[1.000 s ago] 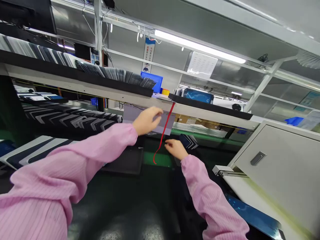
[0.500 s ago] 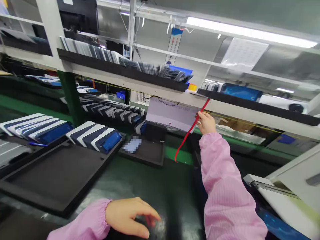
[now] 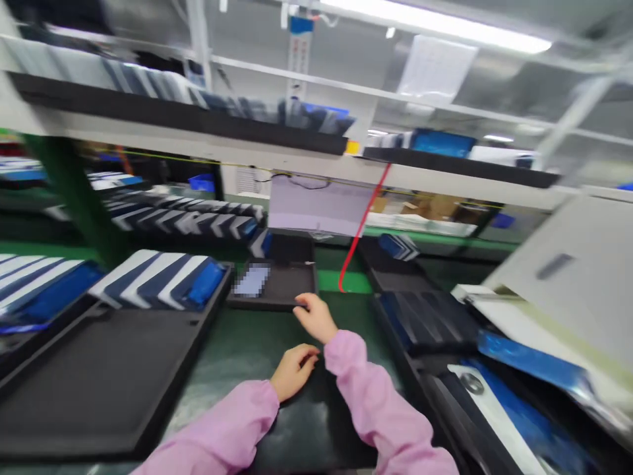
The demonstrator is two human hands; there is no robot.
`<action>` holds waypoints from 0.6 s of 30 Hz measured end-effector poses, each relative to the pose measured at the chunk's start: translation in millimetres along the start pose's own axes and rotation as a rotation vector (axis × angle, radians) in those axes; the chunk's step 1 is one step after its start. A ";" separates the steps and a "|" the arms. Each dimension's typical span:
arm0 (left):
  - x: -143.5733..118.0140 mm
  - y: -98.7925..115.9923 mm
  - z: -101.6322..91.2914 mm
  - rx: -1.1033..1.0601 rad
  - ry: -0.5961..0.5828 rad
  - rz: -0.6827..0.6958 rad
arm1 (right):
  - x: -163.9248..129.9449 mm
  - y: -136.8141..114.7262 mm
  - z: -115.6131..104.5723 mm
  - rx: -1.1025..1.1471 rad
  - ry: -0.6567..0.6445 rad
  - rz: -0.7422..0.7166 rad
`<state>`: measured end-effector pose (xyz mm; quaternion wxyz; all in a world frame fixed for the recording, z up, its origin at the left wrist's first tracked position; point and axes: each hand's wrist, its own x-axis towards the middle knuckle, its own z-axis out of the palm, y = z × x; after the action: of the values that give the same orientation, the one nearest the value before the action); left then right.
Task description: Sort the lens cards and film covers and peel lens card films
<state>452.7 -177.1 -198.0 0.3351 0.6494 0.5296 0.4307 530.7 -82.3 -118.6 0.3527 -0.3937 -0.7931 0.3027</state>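
Observation:
My right hand (image 3: pixel 316 318) is over the dark green tabletop, just in front of the small black tray (image 3: pixel 291 305). Its fingers are loosely bent, the thumb is apart from them, and I see nothing in its grasp. Lower and slightly left, my left hand (image 3: pixel 293 375) hovers above the same surface, fingers curved with a gap at the thumb, also showing nothing held. From the shelf edge hangs a red strap (image 3: pixel 363 227), beyond my right hand and apart from it. A blurred-out phone-like item (image 3: pixel 252 280) lies in the small tray.
At left a large black tray (image 3: pixel 99 382) carries a row of white and blue flat packs (image 3: pixel 158 280). More packs (image 3: pixel 425 320) and a white strip with a round dark part (image 3: pixel 472 382) lie at right. A shelf (image 3: pixel 198 142) crosses above, holding upright sheets.
My right hand has let go of the red strap and come down toward the table's middle. My left hand has moved forward, closer to it. The view has shifted right.

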 end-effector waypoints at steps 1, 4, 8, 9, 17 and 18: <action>0.4 -2.6 0.8 0.002 -0.002 0.004 | -9.9 1.0 9.7 -0.029 -0.056 -0.003; 1.4 -12.7 -4.4 -0.002 -0.022 0.025 | -32.9 2.9 16.2 -0.068 -0.227 0.009; 2.5 -20.8 -7.9 -0.044 -0.032 0.047 | -63.6 -9.6 -29.4 -0.085 -0.333 -0.039; 3.3 -20.5 -6.2 -0.039 -0.019 0.038 | -73.4 -15.9 -46.7 -0.090 -0.312 -0.050; 45.5 -2.9 36.3 0.154 -0.202 0.276 | -190.7 -59.0 -159.3 -0.190 -0.143 0.161; 52.2 -2.5 42.5 0.149 -0.224 0.284 | -203.6 -54.9 -174.3 -0.282 -0.098 0.202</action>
<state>494.1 -124.7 -206.7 0.2786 0.7844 0.4227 0.3583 737.1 -245.5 -43.4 0.2228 -0.5015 -0.8004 0.2411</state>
